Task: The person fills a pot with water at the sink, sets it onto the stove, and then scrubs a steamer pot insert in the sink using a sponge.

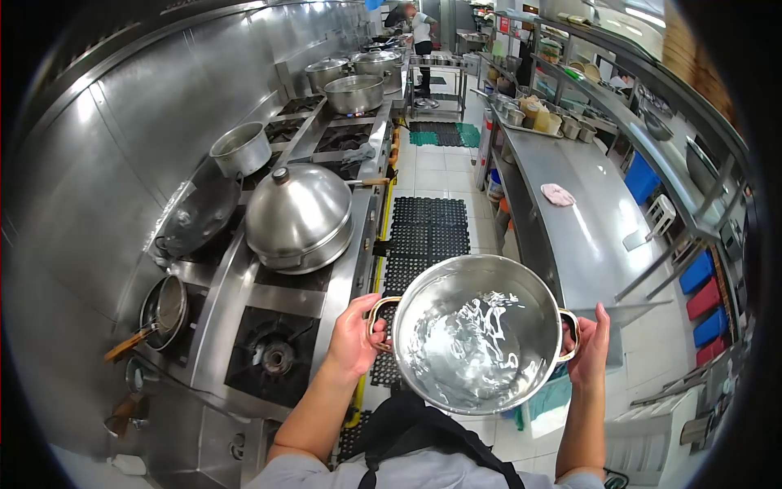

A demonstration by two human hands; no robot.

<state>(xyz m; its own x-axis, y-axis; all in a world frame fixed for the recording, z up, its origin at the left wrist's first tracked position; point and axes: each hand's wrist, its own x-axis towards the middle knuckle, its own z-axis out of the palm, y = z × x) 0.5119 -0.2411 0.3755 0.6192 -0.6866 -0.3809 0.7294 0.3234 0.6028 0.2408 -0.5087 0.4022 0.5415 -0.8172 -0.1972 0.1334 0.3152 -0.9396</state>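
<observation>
A wide steel pot (476,334) with two loop handles is held up in front of my body. Clear liquid, which looks like water, lies in it and ripples with bright reflections. My left hand (355,336) is wrapped round the left handle, and my right hand (585,346) grips the right one. To the left of the pot is a bare gas burner (275,356) on the steel stove. Behind that burner stands a large pot with a domed lid (300,213).
Along the left run a wok (199,213), a saucepan (241,150) and a wide pot (354,94) on the stove. A steel counter (586,236) with a pink cloth (558,194) lines the right. Black mats (428,240) cover the aisle; a person (422,41) stands far back.
</observation>
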